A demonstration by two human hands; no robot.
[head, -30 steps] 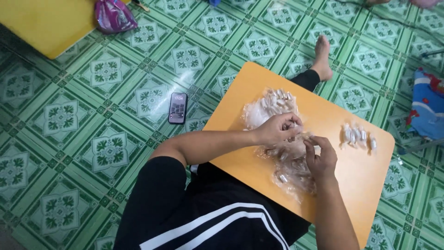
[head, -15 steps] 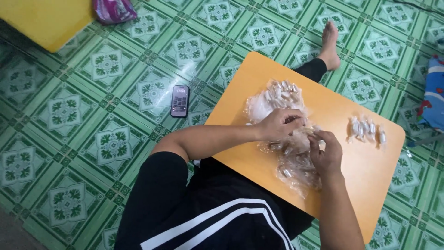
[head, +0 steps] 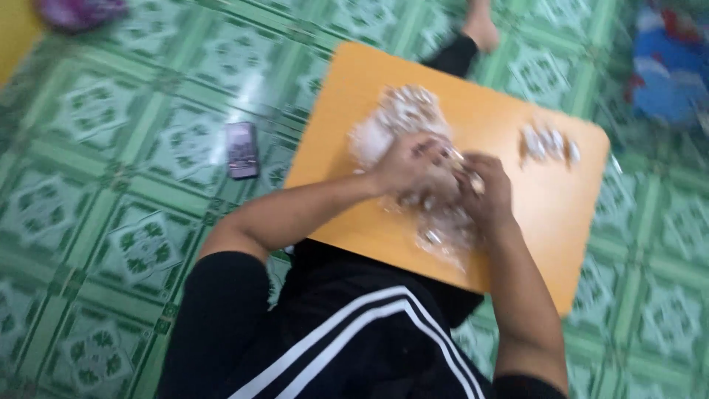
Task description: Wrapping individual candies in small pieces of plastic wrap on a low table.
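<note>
On the orange worktop [head: 384, 222], left hand [head: 408, 164] and right hand [head: 484, 193] together, fingers pinching a small pale piece [head: 473, 181], clear bag [head: 399, 122] beneath, peeled pieces [head: 548, 142] far right, phone [head: 242, 150] on floor left.

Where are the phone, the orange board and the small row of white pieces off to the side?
phone [head: 242, 150]: head view, middle of its dark face, lying on the green tiles.
orange board [head: 550, 199]: head view, bare part near its right edge.
row of white pieces [head: 548, 142]: head view, middle of the row.
</note>
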